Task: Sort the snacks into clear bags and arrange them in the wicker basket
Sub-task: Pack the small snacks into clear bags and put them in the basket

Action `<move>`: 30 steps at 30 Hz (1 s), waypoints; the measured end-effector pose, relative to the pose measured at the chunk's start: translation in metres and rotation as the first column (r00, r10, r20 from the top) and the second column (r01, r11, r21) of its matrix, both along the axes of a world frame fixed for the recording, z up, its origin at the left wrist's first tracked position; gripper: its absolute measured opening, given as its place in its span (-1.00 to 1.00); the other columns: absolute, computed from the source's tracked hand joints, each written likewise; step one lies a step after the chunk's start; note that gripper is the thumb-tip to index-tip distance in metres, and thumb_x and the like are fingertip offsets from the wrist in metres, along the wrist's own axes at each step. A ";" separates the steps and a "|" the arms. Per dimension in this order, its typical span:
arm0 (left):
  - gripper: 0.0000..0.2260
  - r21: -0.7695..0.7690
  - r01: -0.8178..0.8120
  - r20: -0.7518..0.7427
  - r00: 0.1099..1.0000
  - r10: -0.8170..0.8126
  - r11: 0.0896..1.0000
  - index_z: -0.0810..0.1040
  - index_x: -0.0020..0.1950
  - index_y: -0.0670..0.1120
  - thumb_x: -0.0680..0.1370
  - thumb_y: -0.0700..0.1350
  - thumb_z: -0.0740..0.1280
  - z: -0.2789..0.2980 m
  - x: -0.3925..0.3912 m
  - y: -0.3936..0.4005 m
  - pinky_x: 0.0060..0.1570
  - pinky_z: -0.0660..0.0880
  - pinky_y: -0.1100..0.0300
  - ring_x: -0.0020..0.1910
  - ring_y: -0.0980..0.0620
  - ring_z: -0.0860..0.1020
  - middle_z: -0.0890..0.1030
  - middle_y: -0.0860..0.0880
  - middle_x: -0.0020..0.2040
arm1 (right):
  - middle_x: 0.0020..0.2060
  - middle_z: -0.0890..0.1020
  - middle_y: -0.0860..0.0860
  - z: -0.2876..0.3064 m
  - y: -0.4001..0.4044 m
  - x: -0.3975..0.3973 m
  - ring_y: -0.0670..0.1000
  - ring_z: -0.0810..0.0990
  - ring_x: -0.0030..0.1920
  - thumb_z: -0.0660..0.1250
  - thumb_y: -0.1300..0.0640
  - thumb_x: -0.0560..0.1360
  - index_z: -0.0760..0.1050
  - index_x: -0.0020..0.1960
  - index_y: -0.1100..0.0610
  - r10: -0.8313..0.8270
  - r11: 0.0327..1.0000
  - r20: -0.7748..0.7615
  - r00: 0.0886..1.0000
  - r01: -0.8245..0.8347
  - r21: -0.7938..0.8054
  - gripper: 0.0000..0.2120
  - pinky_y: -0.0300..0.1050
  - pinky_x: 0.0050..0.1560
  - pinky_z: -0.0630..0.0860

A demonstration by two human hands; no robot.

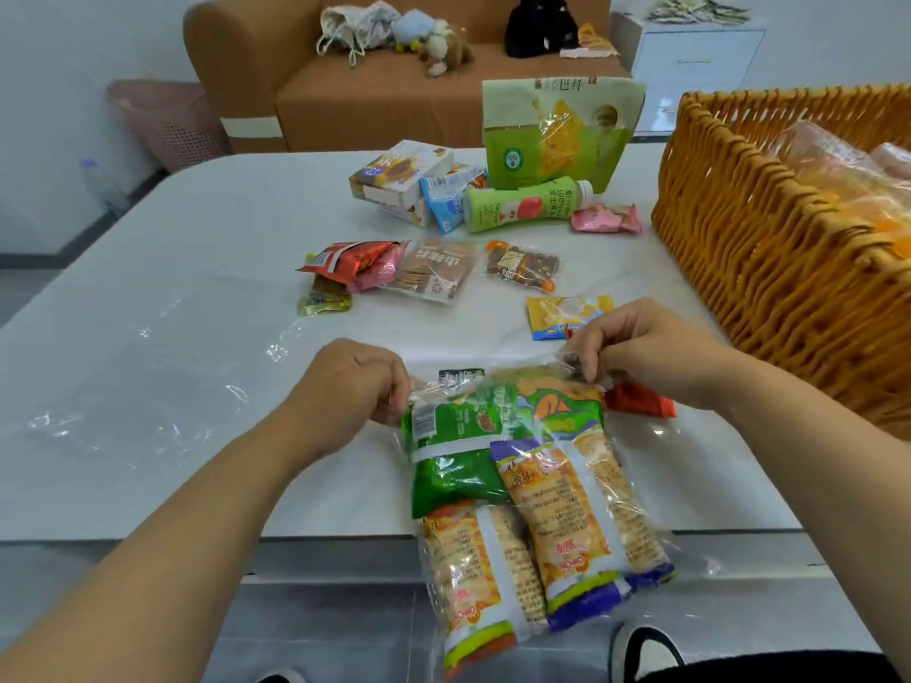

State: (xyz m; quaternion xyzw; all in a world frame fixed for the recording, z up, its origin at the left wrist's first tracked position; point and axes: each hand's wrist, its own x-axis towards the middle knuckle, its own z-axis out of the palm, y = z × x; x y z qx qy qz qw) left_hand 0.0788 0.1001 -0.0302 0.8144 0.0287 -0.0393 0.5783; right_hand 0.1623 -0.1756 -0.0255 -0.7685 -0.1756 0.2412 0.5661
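A clear bag [522, 490] full of snack packets, green ones on top and orange cracker packs below, hangs over the table's front edge. My left hand [355, 382] pinches the bag's top left corner. My right hand [641, 347] pinches its top right corner. The wicker basket [769, 268] stands at the right with filled clear bags inside. Loose snacks lie further back: a yellow packet [557, 315], a nut bar pack [522, 266], a brown cracker pack [436, 271], red packets [350, 263].
A green bottle [522, 204] lies beside boxes [399, 175] and a tall green pouch [557, 135] at the back. Empty clear bags [148, 367] lie at the table's left. A red packet [641, 401] sits under my right wrist. A brown sofa stands behind.
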 end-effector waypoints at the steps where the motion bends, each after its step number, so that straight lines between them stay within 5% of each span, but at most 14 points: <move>1: -0.78 0.049 0.019 0.005 1.000 -0.019 0.999 0.51 -0.58 -0.10 0.20 -0.23 0.12 -0.002 -0.002 -0.002 -0.43 0.49 0.30 -0.42 0.07 0.54 0.54 -0.11 -0.50 | -0.36 0.68 -0.02 -0.002 0.000 0.000 -0.16 0.65 -0.25 0.08 0.66 0.38 0.50 -0.44 0.29 -0.006 1.000 0.001 1.000 0.006 -0.029 -0.58 -0.35 -0.41 0.48; 3: -0.76 0.108 0.037 0.001 0.999 -0.037 0.994 0.52 -0.58 -0.08 0.22 -0.20 0.12 -0.005 -0.004 -0.001 -0.38 0.51 0.27 -0.44 0.17 0.54 0.57 -0.05 -0.49 | -0.35 0.68 -0.02 -0.006 0.000 0.001 -0.19 0.66 -0.22 0.10 0.65 0.40 0.51 -0.47 0.26 -0.035 0.998 0.010 0.999 0.035 -0.055 -0.55 -0.34 -0.30 0.56; 6: -0.72 0.249 0.003 0.003 1.000 -0.004 0.968 0.55 -0.57 -0.08 0.28 -0.12 0.14 -0.002 -0.001 0.006 -0.05 0.58 0.06 -0.12 0.15 0.66 0.73 -0.03 -0.15 | -0.27 0.67 0.07 -0.008 0.001 0.000 -0.19 0.66 -0.21 0.11 0.64 0.41 0.51 -0.48 0.25 -0.044 0.997 0.026 0.999 0.046 -0.067 -0.54 -0.33 -0.23 0.56; 8: -0.70 0.448 -0.126 0.162 0.985 0.059 0.885 0.57 -0.50 -0.02 0.36 -0.05 0.14 0.009 0.001 0.001 0.12 0.53 -0.01 0.06 0.06 0.63 0.70 0.03 0.07 | -0.25 0.66 0.09 -0.009 0.001 0.000 -0.19 0.66 -0.21 0.11 0.64 0.41 0.52 -0.50 0.22 -0.036 0.996 0.042 0.998 0.039 -0.080 -0.51 -0.33 -0.26 0.58; 11: -0.77 0.417 -0.264 0.433 0.899 0.066 0.870 0.61 -0.15 0.03 0.44 0.03 0.18 0.037 -0.004 -0.032 0.16 0.50 0.01 0.14 0.00 0.57 0.65 0.04 0.17 | -0.20 0.67 0.07 -0.010 0.001 0.000 -0.21 0.66 -0.17 0.11 0.62 0.41 0.50 -0.48 0.24 -0.031 0.991 0.107 0.994 0.044 -0.124 -0.55 -0.32 -0.27 0.54; 13: -0.56 0.514 -0.133 0.341 0.938 -0.060 0.847 0.54 0.24 0.07 0.45 0.20 0.17 0.047 -0.008 -0.058 0.30 0.39 0.07 0.31 0.06 0.45 0.52 0.07 0.34 | -0.17 0.67 0.07 -0.010 0.003 -0.001 -0.22 0.65 -0.15 0.13 0.61 0.41 0.48 -0.47 0.25 -0.033 0.988 0.148 0.988 0.055 -0.146 -0.59 -0.34 -0.26 0.52; 16: -0.08 0.705 0.205 -0.078 0.974 -0.213 0.679 0.03 0.59 0.08 0.37 0.52 0.15 0.042 -0.022 -0.090 0.52 0.08 0.01 0.56 0.07 0.07 0.09 0.09 0.60 | -0.17 0.66 0.08 -0.011 0.004 -0.003 -0.17 0.65 -0.13 0.12 0.62 0.41 0.47 -0.43 0.26 -0.051 0.986 0.153 0.987 0.074 -0.147 -0.61 -0.38 -0.25 0.51; 19: 0.10 0.763 0.300 -0.217 0.953 -0.211 0.572 -0.07 0.60 0.04 0.25 0.59 0.22 0.032 -0.035 -0.101 0.50 0.10 0.00 0.54 0.02 0.12 0.09 0.08 0.59 | -0.15 0.66 0.07 -0.009 0.002 -0.007 -0.29 0.63 -0.18 0.06 0.63 0.38 0.44 -0.43 0.26 -0.066 0.985 0.147 0.987 0.088 -0.149 -0.60 -0.43 -0.29 0.47; 23: -0.11 0.814 0.112 -0.030 0.988 -0.152 0.570 0.29 0.39 0.09 0.22 0.60 0.22 0.026 -0.045 -0.103 0.23 0.36 0.08 0.27 0.04 0.40 0.43 0.10 0.32 | -0.13 0.65 0.04 -0.010 -0.004 -0.008 -0.18 0.63 -0.18 0.03 0.62 0.40 0.43 -0.42 0.27 -0.102 0.979 0.164 0.981 0.128 -0.157 -0.61 -0.36 -0.28 0.49; 26: -0.09 0.809 0.098 -0.008 0.988 -0.157 0.579 0.25 0.45 0.03 0.27 0.57 0.22 0.021 -0.050 -0.106 0.33 0.31 0.08 0.35 0.03 0.34 0.37 0.08 0.39 | -0.10 0.67 0.04 -0.004 -0.006 -0.009 -0.05 0.65 -0.06 0.12 0.60 0.45 0.47 -0.35 0.29 -0.106 0.983 0.093 0.990 0.119 -0.142 -0.66 -0.31 -0.23 0.57; 28: -0.05 0.813 0.107 -0.015 0.986 -0.163 0.573 0.18 0.52 0.00 0.30 0.54 0.22 0.020 -0.053 -0.107 0.39 0.25 0.07 0.42 0.02 0.28 0.30 0.06 0.47 | 0.00 0.69 0.03 0.010 -0.009 -0.011 -0.10 0.65 0.07 0.17 0.60 0.46 0.56 -0.21 0.30 -0.049 0.985 0.049 0.998 0.057 -0.162 -0.70 -0.07 0.01 0.63; 30: -0.08 0.811 0.092 0.004 0.987 -0.164 0.578 0.21 0.50 0.01 0.31 0.54 0.22 0.020 -0.054 -0.107 0.38 0.27 0.06 0.40 0.02 0.30 0.33 0.06 0.45 | 0.14 0.65 -0.05 0.029 -0.011 -0.015 -0.17 0.55 0.22 0.14 0.63 0.41 0.63 -0.02 0.17 -0.031 0.964 0.218 0.975 0.086 -0.251 -0.53 0.06 0.27 0.50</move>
